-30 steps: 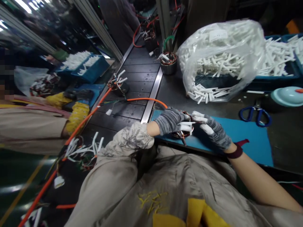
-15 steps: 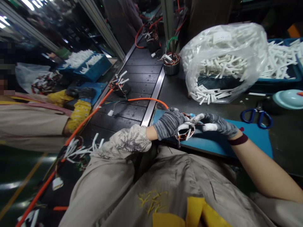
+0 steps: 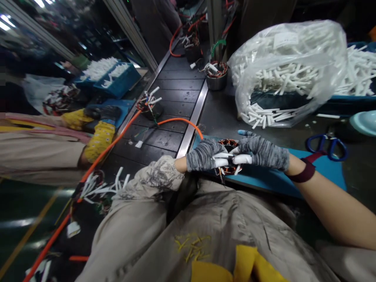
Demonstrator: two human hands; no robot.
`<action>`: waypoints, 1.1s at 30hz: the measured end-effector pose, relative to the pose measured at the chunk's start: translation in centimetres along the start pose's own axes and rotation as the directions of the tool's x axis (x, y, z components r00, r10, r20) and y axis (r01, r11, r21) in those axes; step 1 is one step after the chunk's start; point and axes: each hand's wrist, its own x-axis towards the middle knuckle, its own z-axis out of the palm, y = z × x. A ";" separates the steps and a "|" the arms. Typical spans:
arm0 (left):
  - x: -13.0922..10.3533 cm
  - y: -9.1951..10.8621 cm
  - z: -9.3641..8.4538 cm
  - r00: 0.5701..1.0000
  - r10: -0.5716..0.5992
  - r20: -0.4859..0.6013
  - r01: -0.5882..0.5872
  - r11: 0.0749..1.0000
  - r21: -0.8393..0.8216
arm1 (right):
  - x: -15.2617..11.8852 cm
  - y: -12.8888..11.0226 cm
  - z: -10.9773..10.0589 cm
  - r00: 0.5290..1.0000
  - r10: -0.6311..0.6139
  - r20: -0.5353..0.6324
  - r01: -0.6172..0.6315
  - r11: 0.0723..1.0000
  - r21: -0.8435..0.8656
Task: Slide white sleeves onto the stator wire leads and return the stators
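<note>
A motor stator with a ring of copper windings and white sleeves lies on the blue mat in front of me. My left hand, in a grey striped glove with white fingertips, is closed over its left side. From the other side comes my right hand, gloved alike, its index finger stretched out and its other fingertips pinched. Between the two sets of fingertips sits a short dark wire, partly hidden by the fingers. The front of the ring shows below my hands.
Beyond the mat are a plastic bag of white sleeves, blue scissors and a light blue lid. Along the left runs a conveyor carrying stators and an orange cord. A co-worker's yellow sleeve is across it.
My two hands have come closer together, fingertips meeting over the stator. My right index finger has straightened away from the pinch. The view has shifted slightly.
</note>
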 end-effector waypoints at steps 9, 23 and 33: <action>-0.4 -0.1 0.8 0.994 0.022 -0.111 -0.032 0.995 -0.090 | 0.0 -0.3 1.1 0.999 0.024 -0.046 -0.026 0.998 -0.049; 3.0 2.7 -2.6 0.931 -0.204 0.304 0.116 0.952 0.284 | -3.3 0.3 1.9 0.938 0.056 -0.342 -0.102 0.987 -0.120; 4.3 0.1 -1.5 0.965 0.236 0.112 -0.249 0.961 0.121 | -5.8 1.1 2.4 0.864 0.320 -0.389 -0.214 0.933 0.291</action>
